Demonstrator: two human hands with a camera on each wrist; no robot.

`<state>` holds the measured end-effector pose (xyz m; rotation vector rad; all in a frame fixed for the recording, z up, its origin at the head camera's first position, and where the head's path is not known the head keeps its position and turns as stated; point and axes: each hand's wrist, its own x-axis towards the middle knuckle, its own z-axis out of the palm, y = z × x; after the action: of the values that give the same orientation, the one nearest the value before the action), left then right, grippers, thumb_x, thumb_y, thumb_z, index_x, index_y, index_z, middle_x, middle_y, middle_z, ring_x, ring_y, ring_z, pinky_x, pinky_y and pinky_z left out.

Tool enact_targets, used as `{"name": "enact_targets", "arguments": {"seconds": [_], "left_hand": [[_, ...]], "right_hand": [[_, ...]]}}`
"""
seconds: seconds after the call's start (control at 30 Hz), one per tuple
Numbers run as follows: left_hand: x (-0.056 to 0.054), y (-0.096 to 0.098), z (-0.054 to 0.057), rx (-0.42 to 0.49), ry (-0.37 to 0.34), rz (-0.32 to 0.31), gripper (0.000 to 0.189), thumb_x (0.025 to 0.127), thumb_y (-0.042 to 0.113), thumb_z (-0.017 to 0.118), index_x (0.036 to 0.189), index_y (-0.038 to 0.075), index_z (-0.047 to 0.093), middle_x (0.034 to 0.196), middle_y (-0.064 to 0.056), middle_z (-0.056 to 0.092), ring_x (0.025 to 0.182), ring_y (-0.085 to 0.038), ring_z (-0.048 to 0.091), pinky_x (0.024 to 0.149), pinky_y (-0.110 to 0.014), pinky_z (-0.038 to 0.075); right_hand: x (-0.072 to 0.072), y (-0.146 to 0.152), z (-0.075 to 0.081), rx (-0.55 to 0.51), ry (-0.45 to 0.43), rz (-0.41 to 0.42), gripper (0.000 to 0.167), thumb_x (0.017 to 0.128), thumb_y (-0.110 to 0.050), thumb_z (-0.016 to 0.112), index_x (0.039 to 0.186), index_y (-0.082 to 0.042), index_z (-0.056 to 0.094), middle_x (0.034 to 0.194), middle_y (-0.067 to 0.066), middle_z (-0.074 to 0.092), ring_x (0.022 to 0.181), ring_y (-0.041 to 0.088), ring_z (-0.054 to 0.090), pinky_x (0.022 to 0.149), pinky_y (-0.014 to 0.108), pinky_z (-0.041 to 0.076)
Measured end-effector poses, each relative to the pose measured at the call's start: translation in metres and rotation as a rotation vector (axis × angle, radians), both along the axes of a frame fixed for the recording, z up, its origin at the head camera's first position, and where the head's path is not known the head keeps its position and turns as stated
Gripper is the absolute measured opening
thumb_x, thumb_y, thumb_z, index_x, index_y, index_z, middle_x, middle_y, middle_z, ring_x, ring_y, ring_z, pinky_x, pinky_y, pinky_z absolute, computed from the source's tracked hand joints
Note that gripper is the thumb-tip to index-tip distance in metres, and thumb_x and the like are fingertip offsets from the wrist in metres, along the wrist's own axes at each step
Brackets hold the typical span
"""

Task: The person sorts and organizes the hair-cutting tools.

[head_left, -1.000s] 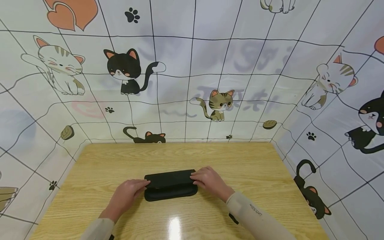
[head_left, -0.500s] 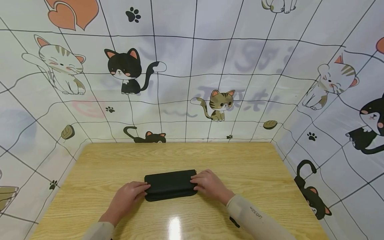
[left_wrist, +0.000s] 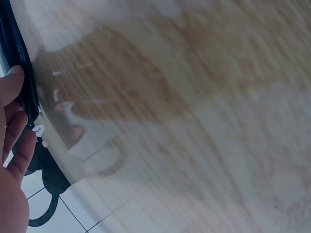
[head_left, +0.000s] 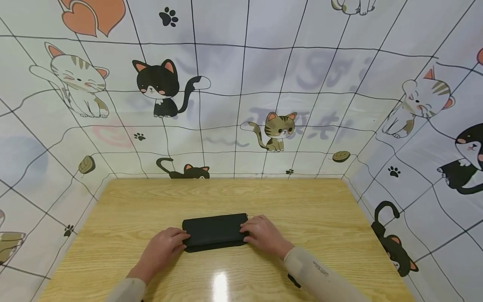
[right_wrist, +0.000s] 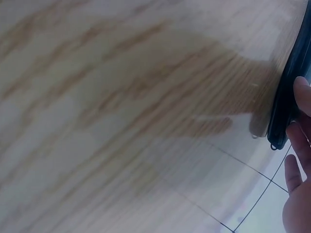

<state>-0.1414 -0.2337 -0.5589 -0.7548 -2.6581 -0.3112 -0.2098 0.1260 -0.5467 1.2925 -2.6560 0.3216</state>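
Note:
A long black wallet (head_left: pixel 216 230) lies folded flat on the wooden table, slightly tilted, its right end a little farther back. My left hand (head_left: pixel 161 248) pinches its left end, fingertips on top near the front corner. At the other end, my right hand (head_left: pixel 265 235) holds the right edge. In the left wrist view, the thumb presses the near side of the wallet (left_wrist: pixel 20 58), with the other fingers beside its lower corner. The right wrist view has the thumb against the black side of the wallet (right_wrist: pixel 286 97), and a small metal ring at its corner.
The glossy wooden table (head_left: pixel 286 197) reflects a bright light near its front. A white cloth (head_left: pixel 226 75) printed with cats and grid lines hangs behind the table and along both sides.
One second ago the wallet's upper part stood partly raised above its front part. It has come down flat, with both hands staying at the ends and shifting slightly toward the front.

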Motion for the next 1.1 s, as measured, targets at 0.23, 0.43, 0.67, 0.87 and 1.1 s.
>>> {"name": "enact_targets", "arguments": {"seconds": [0.23,0.43,0.67,0.87,1.1], "left_hand": [[-0.003,0.002,0.007,-0.019,-0.057,0.019,0.030,0.074,0.023,0.084,0.102,0.020,0.076,0.104,0.004,0.071,0.097,-0.014,0.067,0.083,-0.034,0.058],[-0.007,0.004,0.016,-0.029,-0.144,0.029,0.022,0.078,0.027,0.081,0.098,0.020,0.077,0.100,0.004,0.071,0.093,-0.015,0.067,0.082,-0.036,0.058],[-0.016,0.014,0.025,-0.008,-0.155,0.049,0.012,0.086,0.029,0.074,0.097,0.023,0.076,0.096,0.008,0.071,0.091,-0.012,0.067,0.082,-0.037,0.057],[-0.024,0.040,0.035,-0.003,-0.170,0.033,0.030,0.087,0.034,0.072,0.115,0.022,0.071,0.116,0.002,0.069,0.108,-0.020,0.065,0.094,-0.046,0.051],[-0.034,0.070,0.037,-0.030,-0.316,-0.031,0.058,0.088,0.048,0.067,0.139,0.023,0.054,0.140,-0.003,0.056,0.129,-0.025,0.053,0.107,-0.050,0.041]], "right_hand": [[0.000,-0.002,-0.004,-0.042,-0.021,-0.024,0.022,0.085,-0.034,0.075,0.105,-0.024,0.072,0.117,-0.008,0.070,0.107,0.012,0.065,0.092,0.036,0.051],[0.000,0.000,-0.005,-0.046,-0.034,-0.027,0.022,0.087,-0.036,0.073,0.107,-0.025,0.072,0.119,-0.009,0.069,0.109,0.010,0.064,0.093,0.035,0.050],[-0.004,-0.002,0.003,-0.065,0.018,0.004,0.016,0.093,-0.033,0.065,0.102,-0.023,0.075,0.110,-0.008,0.072,0.102,0.009,0.066,0.091,0.034,0.049],[-0.017,0.001,0.012,-0.168,0.038,-0.097,0.011,0.092,-0.023,0.067,0.098,-0.021,0.076,0.100,-0.008,0.074,0.095,0.011,0.068,0.087,0.038,0.051],[-0.033,0.007,0.012,-0.152,-0.049,-0.272,0.014,0.091,-0.020,0.070,0.103,-0.019,0.076,0.102,-0.004,0.075,0.096,0.016,0.070,0.090,0.043,0.052]]}}
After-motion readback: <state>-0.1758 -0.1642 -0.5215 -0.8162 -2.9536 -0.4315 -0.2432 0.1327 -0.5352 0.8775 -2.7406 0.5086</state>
